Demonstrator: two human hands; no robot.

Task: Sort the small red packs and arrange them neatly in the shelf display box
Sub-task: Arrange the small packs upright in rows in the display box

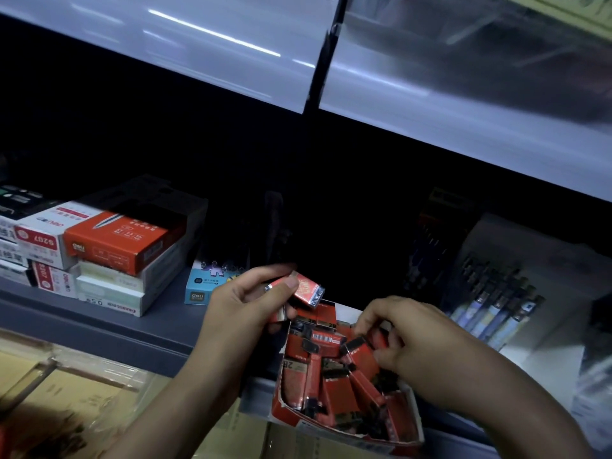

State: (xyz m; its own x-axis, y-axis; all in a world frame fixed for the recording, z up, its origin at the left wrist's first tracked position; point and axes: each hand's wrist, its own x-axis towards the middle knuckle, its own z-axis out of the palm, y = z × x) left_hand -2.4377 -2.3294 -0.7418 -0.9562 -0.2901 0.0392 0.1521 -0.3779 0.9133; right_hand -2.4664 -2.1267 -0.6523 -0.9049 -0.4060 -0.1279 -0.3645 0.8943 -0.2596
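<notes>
Plainly the nearest risk is the display box [277,402] itself: its torn front end seems to jut past the front lip of the shelf [132,326], above the cardboard cartons [66,392] below, so a downward press or a tug toward the person could tip it and spill the lot. Inside it the loose packs [337,389] lie crossed and tilted, not in rows. The right hand [407,339] reaches into that heap, its fingers [367,321] curled and pinching a dark-ended pack [356,345]; lifting it from under its neighbours may drag others over the low wall. Just beyond, the left hand [238,303] hovers over the box's far end with its fingers [284,286] gripping the held packs [306,288], several at once, fanned unevenly, so one more added could make the bundle slip. Farther back, a blue box [198,289] stands close enough to be knocked, and the gloom behind hides where strays would land
</notes>
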